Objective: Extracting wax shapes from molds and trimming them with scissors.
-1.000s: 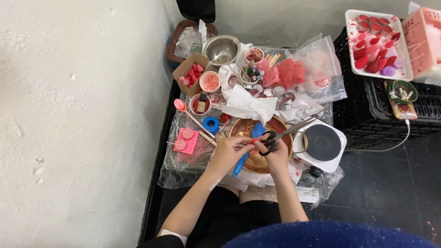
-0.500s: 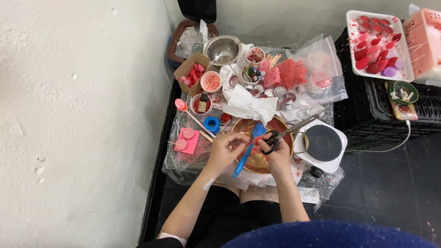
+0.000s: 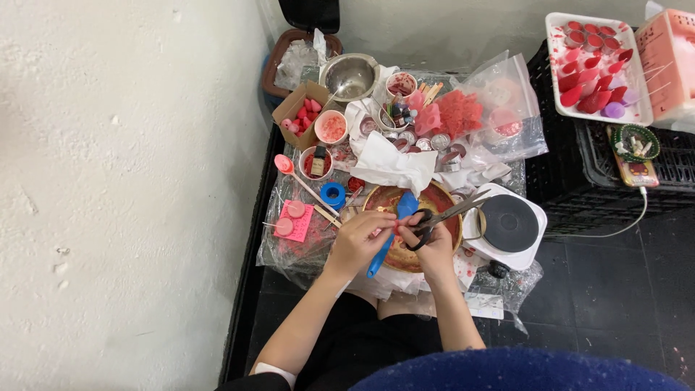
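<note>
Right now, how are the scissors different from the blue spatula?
The scissors are grey metal with black handles; the blue spatula is all blue. The scissors sit in the right hand, blades pointing right toward the hot plate; the spatula lies slanted under the left hand. The scissors have two blades, the spatula one flat head. Both are over the round pan.

My head camera looks almost straight down from well above my lap, taking in the cluttered low table point(image 3: 289, 239) and floor.
</note>
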